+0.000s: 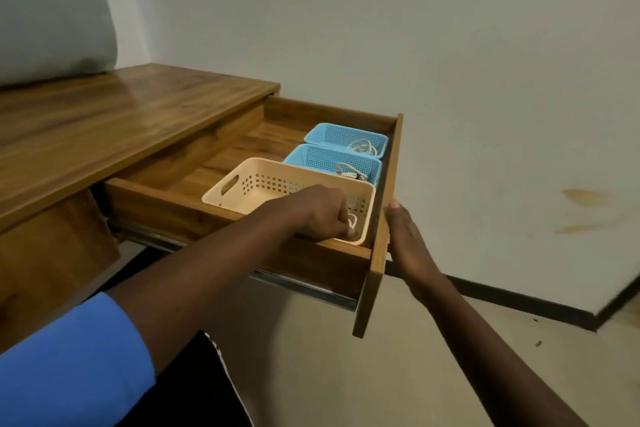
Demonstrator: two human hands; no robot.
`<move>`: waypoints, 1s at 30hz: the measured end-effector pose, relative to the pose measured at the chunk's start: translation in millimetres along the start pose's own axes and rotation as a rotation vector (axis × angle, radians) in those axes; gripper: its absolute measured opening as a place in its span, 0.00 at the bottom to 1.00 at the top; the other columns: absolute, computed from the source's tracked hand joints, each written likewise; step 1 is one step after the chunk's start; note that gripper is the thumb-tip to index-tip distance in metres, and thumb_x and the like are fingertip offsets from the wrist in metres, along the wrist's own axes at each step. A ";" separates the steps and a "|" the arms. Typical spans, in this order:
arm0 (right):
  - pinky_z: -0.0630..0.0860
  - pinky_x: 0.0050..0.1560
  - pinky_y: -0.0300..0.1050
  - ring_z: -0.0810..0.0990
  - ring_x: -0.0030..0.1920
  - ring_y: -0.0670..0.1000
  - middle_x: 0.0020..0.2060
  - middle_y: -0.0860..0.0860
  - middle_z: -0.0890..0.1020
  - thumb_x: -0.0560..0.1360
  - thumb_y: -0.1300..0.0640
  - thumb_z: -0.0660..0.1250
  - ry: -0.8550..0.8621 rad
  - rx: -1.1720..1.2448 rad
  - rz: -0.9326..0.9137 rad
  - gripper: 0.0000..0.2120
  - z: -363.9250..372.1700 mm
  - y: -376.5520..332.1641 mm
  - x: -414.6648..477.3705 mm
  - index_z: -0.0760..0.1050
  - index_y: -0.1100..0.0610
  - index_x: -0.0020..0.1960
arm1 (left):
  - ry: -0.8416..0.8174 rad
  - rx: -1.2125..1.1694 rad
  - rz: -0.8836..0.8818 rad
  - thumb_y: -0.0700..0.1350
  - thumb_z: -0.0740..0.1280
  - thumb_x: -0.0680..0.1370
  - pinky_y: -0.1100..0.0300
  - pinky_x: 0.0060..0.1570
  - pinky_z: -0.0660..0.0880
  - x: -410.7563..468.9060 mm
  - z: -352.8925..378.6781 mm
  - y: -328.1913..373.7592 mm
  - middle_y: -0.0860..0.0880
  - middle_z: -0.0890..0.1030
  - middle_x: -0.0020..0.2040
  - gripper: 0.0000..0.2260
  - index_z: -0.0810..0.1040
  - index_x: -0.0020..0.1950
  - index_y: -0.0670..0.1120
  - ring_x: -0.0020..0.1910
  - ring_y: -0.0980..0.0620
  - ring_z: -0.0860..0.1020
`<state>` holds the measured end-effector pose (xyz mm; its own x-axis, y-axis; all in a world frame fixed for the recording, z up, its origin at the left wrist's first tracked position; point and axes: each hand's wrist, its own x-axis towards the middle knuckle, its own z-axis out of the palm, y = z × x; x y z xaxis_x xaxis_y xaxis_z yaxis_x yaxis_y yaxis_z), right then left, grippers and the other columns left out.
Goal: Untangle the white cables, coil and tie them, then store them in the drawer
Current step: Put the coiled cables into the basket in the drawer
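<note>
A person's left hand (322, 211), its grip pinched on a white cable (352, 221), reaches into the beige basket (228, 184) inside the open drawer (377, 274) of the desk (104, 114), while the right hand (405, 236), grip wide and flat, presses the drawer's front panel.

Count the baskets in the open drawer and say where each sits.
3. A cream basket nearest the person, a blue basket behind it, a second blue basket at the far end. None appears hidden.
</note>
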<state>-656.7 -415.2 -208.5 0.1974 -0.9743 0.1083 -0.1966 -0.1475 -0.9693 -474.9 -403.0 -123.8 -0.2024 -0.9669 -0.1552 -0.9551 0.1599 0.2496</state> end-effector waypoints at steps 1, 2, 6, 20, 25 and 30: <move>0.82 0.57 0.47 0.81 0.61 0.45 0.68 0.50 0.77 0.84 0.36 0.48 0.002 0.041 -0.014 0.25 5.1 4.2 0.1 0.67 0.46 0.73 | -0.005 -0.012 -0.010 0.57 0.67 0.82 0.58 0.39 0.68 -3.1 -1.2 0.7 0.53 0.82 0.39 0.13 0.86 0.46 0.50 0.39 0.56 0.76; 0.81 0.59 0.50 0.81 0.62 0.47 0.68 0.49 0.77 0.82 0.32 0.47 0.003 0.086 -0.017 0.27 10.7 8.3 1.0 0.68 0.44 0.72 | -0.001 -0.028 -0.019 0.59 0.64 0.83 0.57 0.39 0.68 -8.5 -1.6 1.0 0.53 0.80 0.36 0.17 0.84 0.44 0.50 0.38 0.55 0.76; 0.82 0.55 0.41 0.83 0.61 0.49 0.64 0.50 0.82 0.82 0.31 0.44 0.003 0.290 0.045 0.31 29.1 14.5 4.2 0.70 0.47 0.74 | 0.191 -0.131 -0.003 0.72 0.50 0.80 0.46 0.63 0.75 -35.2 13.4 2.8 0.49 0.81 0.67 0.32 0.77 0.71 0.54 0.63 0.50 0.79; 0.69 0.72 0.67 0.78 0.69 0.56 0.67 0.52 0.81 0.82 0.31 0.47 -0.273 0.612 0.187 0.31 128.0 -8.7 36.6 0.68 0.47 0.76 | 0.291 0.865 0.392 0.52 0.65 0.81 0.32 0.78 0.47 -103.3 21.0 -61.6 0.42 0.69 0.79 0.25 0.71 0.77 0.46 0.81 0.40 0.60; 0.68 0.73 0.67 0.74 0.71 0.54 0.72 0.50 0.76 0.74 0.21 0.50 -0.324 0.452 0.214 0.39 193.0 -33.1 55.4 0.66 0.42 0.77 | 0.091 1.176 0.213 0.58 0.54 0.85 0.30 0.75 0.33 -127.0 -2.2 -105.2 0.36 0.66 0.79 0.29 0.67 0.78 0.39 0.82 0.35 0.55; 0.55 0.78 0.70 0.50 0.83 0.55 0.84 0.47 0.49 0.73 0.20 0.48 -0.330 0.293 0.074 0.44 279.1 -46.0 89.9 0.42 0.39 0.82 | -0.085 1.290 -0.041 0.69 0.46 0.82 0.34 0.75 0.28 -134.1 3.0 -163.9 0.32 0.49 0.82 0.43 0.48 0.81 0.34 0.83 0.33 0.43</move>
<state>-361.9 -448.5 -215.9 0.4987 -0.8668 0.0062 0.0490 0.0210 -0.9986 -291.9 -298.9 -146.7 -0.1360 -0.9676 -0.2126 -0.4692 0.2519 -0.8464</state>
